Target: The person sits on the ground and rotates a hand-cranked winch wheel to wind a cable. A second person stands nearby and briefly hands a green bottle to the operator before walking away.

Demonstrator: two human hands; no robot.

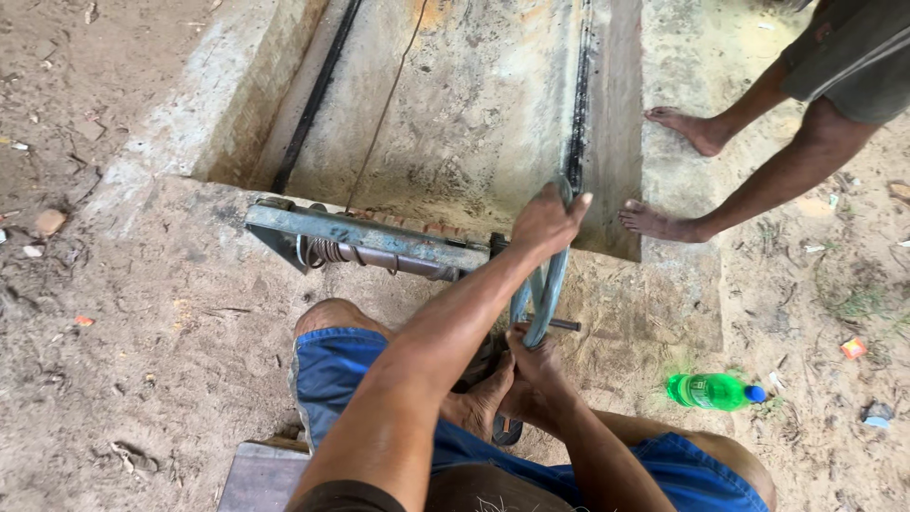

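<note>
A grey metal hand wheel (550, 275) stands edge-on at the right end of a winch, beside a concrete pit. My left hand (545, 223) grips the top of the wheel's rim. Lower down, my right hand (531, 374) is closed around the bottom of the rim. The winch is a grey metal bar (365, 232) with a rusty cable-wound drum (374, 256) under it, and a thin cable (384, 109) runs from it into the pit. A short axle stub (566, 325) sticks out to the right of the wheel. I sit with blue shorts (332, 374) on my thighs.
The concrete pit (474, 104) has black rails along both sides. Another person's bare feet (664, 223) and legs stand on the pit's right ledge. A green plastic bottle (711, 391) lies on the sandy ground at right. A wooden seat edge (261, 474) shows below.
</note>
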